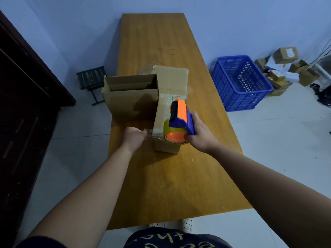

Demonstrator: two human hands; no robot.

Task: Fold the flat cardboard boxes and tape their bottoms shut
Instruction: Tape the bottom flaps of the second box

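Head view, down onto the wooden worktop. Pinches the tape end with the left grip, just off the near left edge of the narrow box lying mid-worktop. Clasps the tape dispenser in the right grip, pressing its tape roll against that box's near end. Probably light and hollow, with stiff walls that dent under pressure; best steadied at edges or corners, not mid-panel. Calls for a taut pull on the clear tape: thin, sticky, apt to curl back on itself. Counts, by the look of it, three cardboard boxes on the worktop: the narrow box, an open-topped box touching its left side, a rear box behind. One dispenser, one roll.
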